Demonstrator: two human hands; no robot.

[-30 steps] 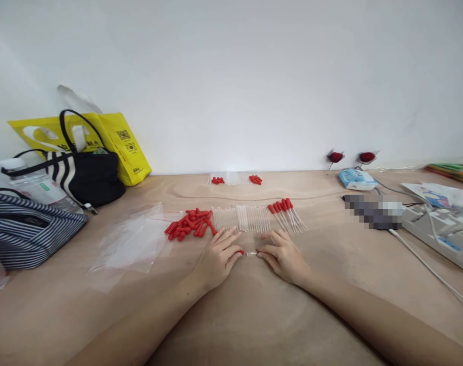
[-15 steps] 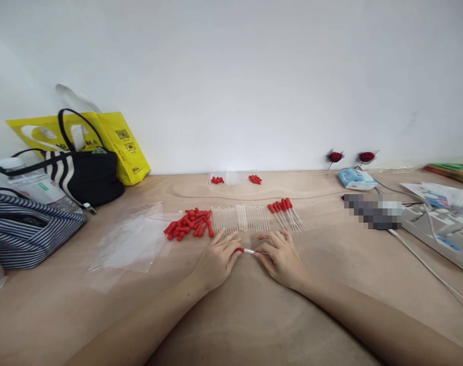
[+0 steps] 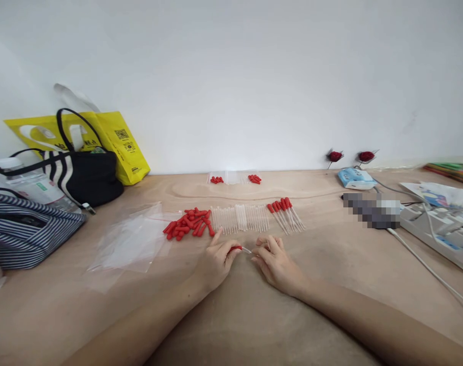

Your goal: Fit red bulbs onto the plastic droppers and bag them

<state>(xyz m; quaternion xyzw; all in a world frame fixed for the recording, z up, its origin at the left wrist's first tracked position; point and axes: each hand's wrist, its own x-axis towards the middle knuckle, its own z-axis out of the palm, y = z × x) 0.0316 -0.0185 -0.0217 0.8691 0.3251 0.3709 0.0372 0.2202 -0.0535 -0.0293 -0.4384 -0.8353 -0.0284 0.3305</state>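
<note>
Between my hands is a dropper (image 3: 246, 250) with a red rubber bulb and a thin clear glass tube. My left hand (image 3: 215, 262) pinches it by the red bulb. At the tube's other end are the closed fingertips of my right hand (image 3: 279, 264), which seem to grip the glass. Just beyond my left hand lies a heap of loose red rubber bulbs (image 3: 189, 223). A row of clear glass tubes (image 3: 239, 218) stretches in front of both hands. Several droppers with red bulbs fitted (image 3: 286, 216) lie side by side past my right hand.
Clear zip bags (image 3: 128, 241) are stacked on the left of the wooden table. A zip bag with red bulbs and tubes (image 3: 235, 177) rests by the wall. Bags (image 3: 90, 175) and a bottle crowd the far left. A tissue pack (image 3: 356, 178), power strip (image 3: 437, 229) and cables occupy the right.
The dropper has shifted slightly left and its tube now slants down to the right. My right hand's fingers have curled in more; the rows and heap look the same.
</note>
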